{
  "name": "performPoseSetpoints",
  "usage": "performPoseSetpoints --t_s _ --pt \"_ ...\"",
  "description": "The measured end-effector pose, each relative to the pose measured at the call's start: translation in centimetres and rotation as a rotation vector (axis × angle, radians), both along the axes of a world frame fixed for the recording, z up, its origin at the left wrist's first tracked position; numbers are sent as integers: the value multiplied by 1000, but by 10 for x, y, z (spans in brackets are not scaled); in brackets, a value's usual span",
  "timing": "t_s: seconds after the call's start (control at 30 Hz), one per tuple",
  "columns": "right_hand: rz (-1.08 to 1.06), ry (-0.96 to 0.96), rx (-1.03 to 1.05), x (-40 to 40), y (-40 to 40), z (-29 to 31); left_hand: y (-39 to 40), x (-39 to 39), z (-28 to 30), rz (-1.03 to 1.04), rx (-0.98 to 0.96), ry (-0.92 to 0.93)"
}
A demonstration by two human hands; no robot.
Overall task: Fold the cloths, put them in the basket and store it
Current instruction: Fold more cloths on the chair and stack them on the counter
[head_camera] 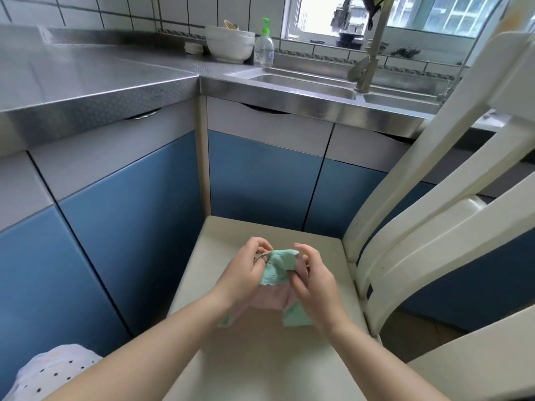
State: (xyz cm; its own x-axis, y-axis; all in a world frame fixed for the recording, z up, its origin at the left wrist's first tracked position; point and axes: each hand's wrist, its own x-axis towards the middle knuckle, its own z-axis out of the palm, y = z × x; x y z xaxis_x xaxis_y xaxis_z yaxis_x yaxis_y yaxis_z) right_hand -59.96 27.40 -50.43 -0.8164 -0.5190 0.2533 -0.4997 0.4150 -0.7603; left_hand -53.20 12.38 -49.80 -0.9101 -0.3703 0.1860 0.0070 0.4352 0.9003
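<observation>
Both hands, left hand [246,270] and right hand [311,277], pinch a green cloth [279,266] (pink underneath) above the chair seat [260,357].

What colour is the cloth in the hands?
The cloth is mint green with pink, seen from the head camera.

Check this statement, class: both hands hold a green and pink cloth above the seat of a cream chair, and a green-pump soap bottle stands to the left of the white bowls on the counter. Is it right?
One detail is wrong. In the head view the soap bottle stands to the right of the white bowls, between them and the sink. The rest holds: the left hand and right hand hold the green and pink cloth above the cream chair seat.
</observation>
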Motion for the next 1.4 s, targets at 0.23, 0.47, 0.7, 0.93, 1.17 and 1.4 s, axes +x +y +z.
performPoseSetpoints --t_s 0.23,0.47,0.7,0.93,1.17,1.4 --pt "89 0 -35 -2 -18 51 -21 12 17 -59 -519 145" --pt "129 176 149 -17 -23 95 -48 9 62 -48 -666 304" --pt "31 249 213 -42 -15 134 -75 3 108 -23 -455 330" --pt "148 178 132 -51 -16 165 -90 -12 144 73 -164 288" --pt "355 256 527 -69 -9 179 -114 -19 154 23 -370 294" --pt "136 394 735 -109 -3 183 -131 -36 164 212 -334 282"
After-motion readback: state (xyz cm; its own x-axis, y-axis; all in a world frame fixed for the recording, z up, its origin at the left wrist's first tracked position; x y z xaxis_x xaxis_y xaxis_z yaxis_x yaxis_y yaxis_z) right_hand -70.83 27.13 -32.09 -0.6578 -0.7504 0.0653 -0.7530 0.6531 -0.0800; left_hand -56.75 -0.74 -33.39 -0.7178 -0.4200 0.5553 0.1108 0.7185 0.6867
